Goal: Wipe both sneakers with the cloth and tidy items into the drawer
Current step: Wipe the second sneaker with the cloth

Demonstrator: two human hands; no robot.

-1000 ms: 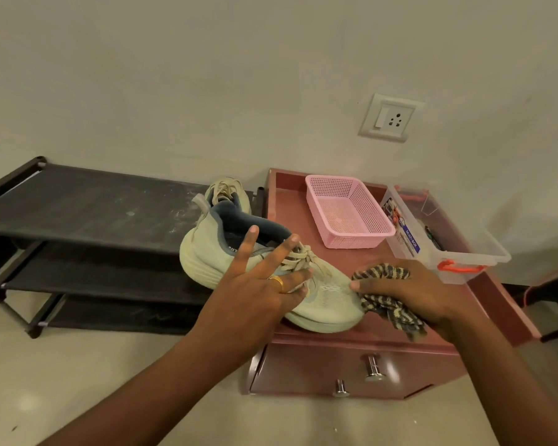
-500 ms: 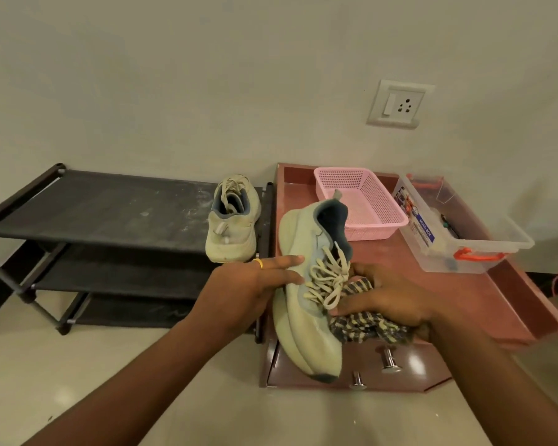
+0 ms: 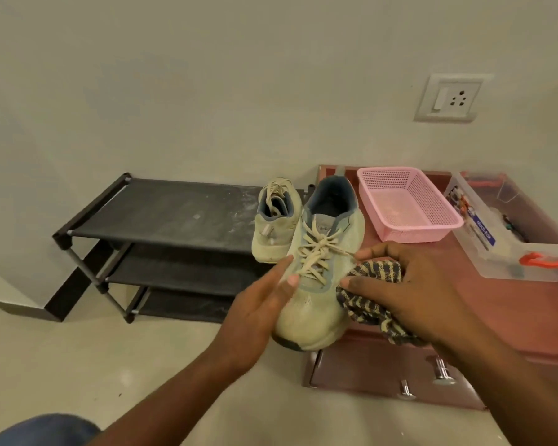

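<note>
A pale green sneaker (image 3: 322, 284) with cream laces lies toe toward me across the front left edge of the reddish drawer unit (image 3: 503, 320). My left hand (image 3: 258, 313) steadies its left side with straight fingers. My right hand (image 3: 409, 284) grips a striped cloth (image 3: 371, 284) and holds it against the sneaker's right side. The second sneaker (image 3: 276, 226) sits on the top shelf of the black shoe rack (image 3: 161, 217), just left of the first one. The drawer front (image 3: 368, 371) with metal knobs is below my right arm.
A pink mesh basket (image 3: 406, 201) and a clear plastic box (image 3: 509, 226) with orange clips stand on the drawer unit behind my right hand. A wall socket (image 3: 448, 98) is above. Pale floor lies in front of the rack.
The sneaker has turned from lying on its side to upright with its toe toward me. My left hand has slipped to its left side, and my right hand with the cloth has come up beside it.
</note>
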